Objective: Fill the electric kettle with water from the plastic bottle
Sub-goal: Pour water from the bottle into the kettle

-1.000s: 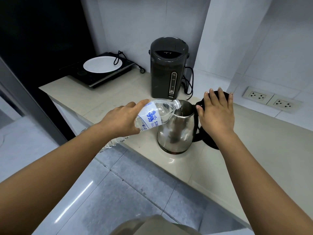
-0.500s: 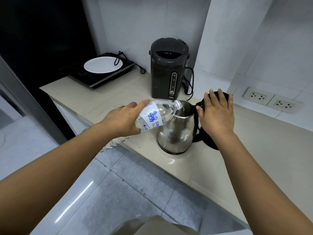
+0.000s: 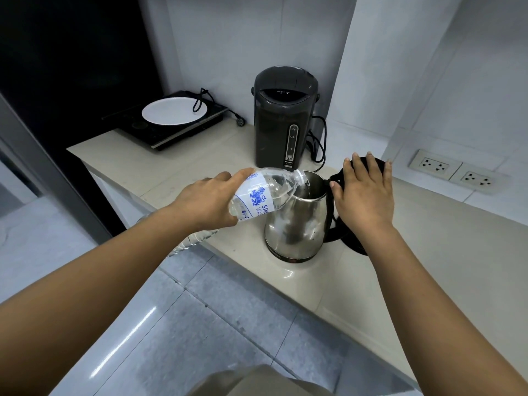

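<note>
Over kettle (image 3: 297, 224), left hand (image 3: 205, 204) grips tilted bottle (image 3: 265, 192).

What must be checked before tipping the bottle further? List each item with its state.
1. Mouth of the plastic bottle over the kettle opening: ok, the neck sits inside the rim.
2. Lid open: ok, the right hand presses it back with straight fingers.
3. Grip: ok, the left hand curls round the bottle's body.
4. Kettle upright on the counter: ok, though near the front edge.
5. Water level in the kettle: cannot tell, the inside is dark.
</note>
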Demonstrator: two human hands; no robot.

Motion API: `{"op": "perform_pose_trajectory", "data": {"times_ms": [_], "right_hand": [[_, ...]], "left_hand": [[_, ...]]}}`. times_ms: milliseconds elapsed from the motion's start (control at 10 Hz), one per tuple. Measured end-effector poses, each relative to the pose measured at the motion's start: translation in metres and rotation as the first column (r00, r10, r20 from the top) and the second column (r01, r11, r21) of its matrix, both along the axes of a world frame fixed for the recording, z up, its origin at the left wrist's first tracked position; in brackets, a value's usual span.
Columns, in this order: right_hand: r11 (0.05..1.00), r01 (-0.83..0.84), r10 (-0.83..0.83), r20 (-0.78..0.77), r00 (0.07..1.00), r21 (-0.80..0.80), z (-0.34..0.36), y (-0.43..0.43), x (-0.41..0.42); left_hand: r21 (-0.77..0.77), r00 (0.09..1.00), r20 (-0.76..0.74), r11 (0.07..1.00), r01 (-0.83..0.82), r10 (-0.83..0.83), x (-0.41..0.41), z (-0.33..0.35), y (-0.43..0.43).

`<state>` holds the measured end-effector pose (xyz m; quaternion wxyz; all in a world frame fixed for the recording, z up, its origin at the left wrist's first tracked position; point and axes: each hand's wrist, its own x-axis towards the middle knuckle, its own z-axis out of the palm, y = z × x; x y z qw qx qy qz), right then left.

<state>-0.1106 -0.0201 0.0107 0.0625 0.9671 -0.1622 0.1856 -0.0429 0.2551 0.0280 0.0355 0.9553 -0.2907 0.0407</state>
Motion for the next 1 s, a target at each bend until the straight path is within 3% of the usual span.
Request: {"op": "perform_pose_trajectory", "data": {"times_ms": [1000], "right_hand": [[1.000,0.006,-0.006,0.003,1.000,0.002,-0.0002,0.0010,0.0007]], "left_hand": [[0.038,1.000,0.009,0.999,0.017,-0.017,0.0054,0.0074,0.0026]]}}
